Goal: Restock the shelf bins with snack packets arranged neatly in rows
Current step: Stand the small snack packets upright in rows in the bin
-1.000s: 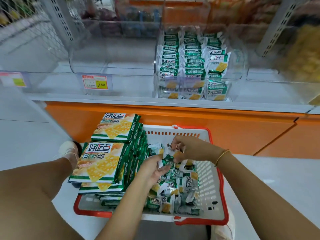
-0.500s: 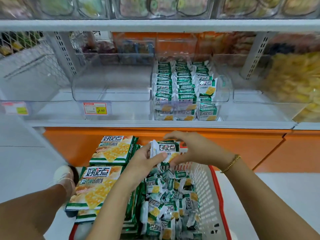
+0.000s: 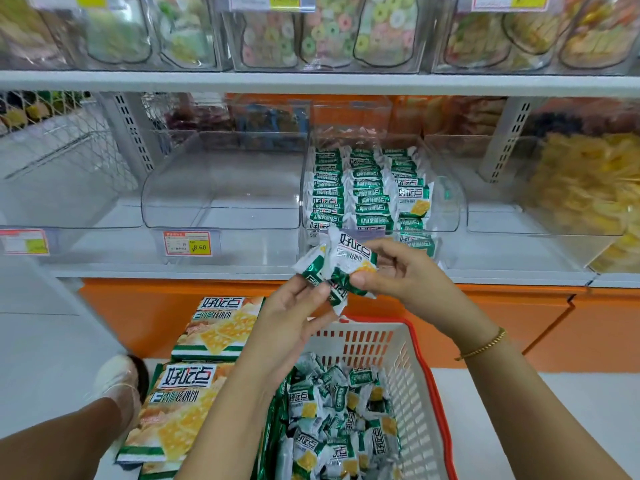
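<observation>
1. Packets (image 3: 341,265): a small bunch of green-white snack packs, held up between both hands in front of the shelf (image 3: 207,271), just below the part-filled clear bin (image 3: 450,209).
2. Left hand (image 3: 294,313): fingers curled, pinching the bunch's lower end. The right hand (image 3: 398,271) has thumb and fingers curled round its right side. Both grip it.
3. I count three rows (image 3: 363,188) in the bin. The right one has a packet standing askew.
4. Risk, my guess: with slick wrappers and several in one grip, one could slip and drop into the basket (image 3: 419,355) or onto the floor.
5. Risk: pushing the bunch in over the front lip could knock the rows crooked. The right row looks weakest.
</observation>
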`<state>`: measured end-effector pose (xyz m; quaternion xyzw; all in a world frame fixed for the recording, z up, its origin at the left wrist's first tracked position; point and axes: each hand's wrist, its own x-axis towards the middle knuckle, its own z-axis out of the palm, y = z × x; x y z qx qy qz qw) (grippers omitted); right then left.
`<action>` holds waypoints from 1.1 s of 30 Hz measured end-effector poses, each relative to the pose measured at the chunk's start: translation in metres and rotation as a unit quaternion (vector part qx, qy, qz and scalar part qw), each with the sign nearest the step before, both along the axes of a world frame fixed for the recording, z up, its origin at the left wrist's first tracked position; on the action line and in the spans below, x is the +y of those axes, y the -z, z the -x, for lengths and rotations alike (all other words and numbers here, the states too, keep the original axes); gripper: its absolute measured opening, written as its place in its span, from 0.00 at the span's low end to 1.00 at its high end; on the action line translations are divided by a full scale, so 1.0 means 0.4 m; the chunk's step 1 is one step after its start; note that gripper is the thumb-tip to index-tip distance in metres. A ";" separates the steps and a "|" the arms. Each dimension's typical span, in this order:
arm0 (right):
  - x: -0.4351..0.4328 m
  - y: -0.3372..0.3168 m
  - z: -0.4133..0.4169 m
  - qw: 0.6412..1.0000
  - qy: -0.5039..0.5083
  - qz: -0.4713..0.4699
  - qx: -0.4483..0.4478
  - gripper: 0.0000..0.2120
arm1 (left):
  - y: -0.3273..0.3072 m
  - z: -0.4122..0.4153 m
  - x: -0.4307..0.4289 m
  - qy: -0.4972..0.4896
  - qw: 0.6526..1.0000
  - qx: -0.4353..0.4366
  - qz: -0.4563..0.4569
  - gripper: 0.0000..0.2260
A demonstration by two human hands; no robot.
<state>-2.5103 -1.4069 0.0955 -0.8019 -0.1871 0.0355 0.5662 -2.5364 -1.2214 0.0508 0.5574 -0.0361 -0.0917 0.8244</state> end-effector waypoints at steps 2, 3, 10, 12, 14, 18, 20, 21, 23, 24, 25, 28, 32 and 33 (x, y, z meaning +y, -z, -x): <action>0.002 -0.008 0.001 0.999 0.006 0.023 -0.028 0.21 | -0.005 -0.013 0.002 -0.007 1.000 0.019 0.009 0.14; -0.002 -0.015 0.001 0.998 0.010 0.048 -0.047 0.23 | -0.010 -0.020 0.008 -0.001 1.000 0.027 0.002 0.13; -0.002 -0.096 0.007 0.943 -0.113 0.301 -0.087 0.28 | -0.066 -0.057 0.069 0.108 0.976 0.046 -0.181 0.20; 0.019 -0.120 0.005 0.911 -0.134 0.368 -0.130 0.29 | -0.088 -0.061 0.072 0.153 0.955 0.035 -0.250 0.23; 0.035 -0.142 -0.002 0.886 -0.159 0.401 -0.173 0.29 | -0.115 -0.064 0.073 0.197 0.931 0.008 -0.307 0.27; 0.024 -0.187 -0.023 0.853 -0.172 0.449 -0.202 0.30 | -0.169 -0.077 0.054 0.254 0.871 -0.088 -0.411 0.22; -0.003 -0.202 -0.033 0.845 -0.163 0.462 -0.214 0.30 | -0.189 -0.098 0.030 0.254 0.851 -0.112 -0.446 0.18; -0.020 -0.208 -0.038 0.845 -0.152 0.462 -0.221 0.30 | -0.198 -0.110 0.013 0.244 0.842 -0.123 -0.465 0.20; -0.065 -0.223 -0.053 0.858 -0.125 0.448 -0.218 0.30 | -0.217 -0.137 -0.029 0.210 0.832 -0.144 -0.493 0.28; -0.092 -0.233 -0.064 0.870 -0.110 0.435 -0.203 0.29 | -0.227 -0.155 -0.054 0.189 0.827 -0.151 -0.507 0.32; -0.123 -0.244 -0.079 0.887 -0.088 0.414 -0.184 0.29 | -0.239 -0.176 -0.081 0.169 0.821 -0.157 -0.522 0.33; -0.234 -0.250 -0.146 0.967 0.036 0.225 -0.118 0.23 | -0.281 -0.262 -0.165 0.105 0.790 -0.203 -0.569 0.29; -0.341 -0.140 -0.233 0.955 0.262 0.140 -0.029 0.17 | -0.321 -0.382 -0.254 0.051 0.790 -0.256 -0.555 0.29; -0.349 -0.111 -0.242 0.946 0.267 0.181 -0.006 0.17 | -0.322 -0.409 -0.270 0.055 0.789 -0.266 -0.551 0.28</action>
